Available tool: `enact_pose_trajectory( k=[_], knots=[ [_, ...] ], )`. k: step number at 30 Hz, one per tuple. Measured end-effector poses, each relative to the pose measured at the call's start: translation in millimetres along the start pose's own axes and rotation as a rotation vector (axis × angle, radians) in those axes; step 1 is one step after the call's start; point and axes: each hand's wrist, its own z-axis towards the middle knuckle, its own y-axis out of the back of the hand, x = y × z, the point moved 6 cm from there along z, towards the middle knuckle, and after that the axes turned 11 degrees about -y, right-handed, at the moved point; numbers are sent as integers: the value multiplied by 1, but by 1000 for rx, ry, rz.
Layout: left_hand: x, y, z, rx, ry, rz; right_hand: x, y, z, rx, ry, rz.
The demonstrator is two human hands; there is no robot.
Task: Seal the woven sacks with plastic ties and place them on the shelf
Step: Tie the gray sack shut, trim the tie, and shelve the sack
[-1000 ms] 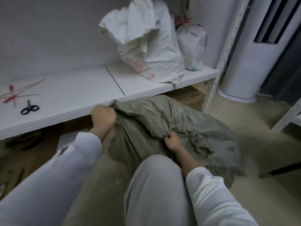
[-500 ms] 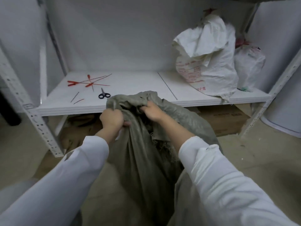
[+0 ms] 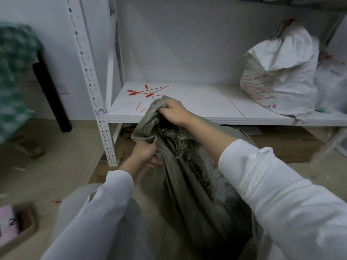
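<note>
A dull grey-green woven sack [image 3: 178,194] is being held upright on the floor in front of the low white shelf board [image 3: 197,107], between the person's two white-sleeved arms. Its gathered top is being gripped by the right hand [image 3: 174,111], whose fingers are curling tightly round the bunched fabric just at the shelf's front edge. Lower down and to the left, a fold of the sack's hem is being pinched by the left hand [image 3: 145,153], thumb and fingers closing on the cloth. Frayed threads are hanging loose from the mouth of the sack, which is not yet being tied.

Several thin red plastic ties [image 3: 146,92] are lying crossed over one another on the left part of the shelf board, just behind the raised top of the sack and apart from both hands. At the right end of the shelf, a bulky white woven sack with red print [image 3: 281,81] is standing, and a second, smaller white sack [image 3: 332,87] is sitting just beside it. The shelf's left end is being carried by a white perforated metal upright [image 3: 90,81]. Flattened brown cardboard [image 3: 281,145] is lying on the floor beneath the shelf. A blurred green checked cloth [image 3: 13,72] is hanging at the far left.
</note>
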Motion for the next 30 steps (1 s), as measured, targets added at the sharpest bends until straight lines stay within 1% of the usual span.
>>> enact_pose_trajectory(
  k=[2, 4, 6, 7, 9, 11, 13, 15, 17, 19, 21, 22, 24, 26, 30],
  knots=[
    [8, 19, 2, -98, -40, 60, 6, -3, -4, -11, 2, -22],
    [15, 43, 9, -265, -127, 140, 10, -1, -10, -15, 17, -5],
    [12, 60, 7, -417, -241, 225, 14, 3, -16, -18, 63, 26],
    [6, 63, 5, -443, -316, 235, 15, 6, -18, -17, 88, 45],
    [-14, 55, 0, -394, -438, 254, 16, 13, -21, -3, 145, 93],
    [-29, 37, 8, -302, -498, 224, 15, 26, -24, 5, 226, 132],
    [-40, 14, 17, -234, -515, 153, 5, 46, -26, 3, 272, 178],
    [-51, -6, 25, -236, -525, 54, -16, 71, -28, -8, 246, 254],
    [-48, -24, 41, -202, -459, -52, -48, 98, -33, -42, 168, 286],
    [-32, -48, 56, -95, -270, -228, -86, 120, -42, -74, 59, 180],
    [-18, -73, 62, -4, -69, -372, -127, 130, -55, -21, -85, 7],
    [-14, -84, 66, 20, -27, -414, -149, 129, -63, 36, -168, -55],
    [-12, -103, 74, 51, 6, -455, -189, 123, -79, 131, -326, -120],
    [-5, -117, 87, 70, 13, -487, -227, 109, -91, 190, -469, -110],
    [-9, -134, 77, 127, 16, -501, -277, 70, -108, 230, -703, 108]
  ],
)
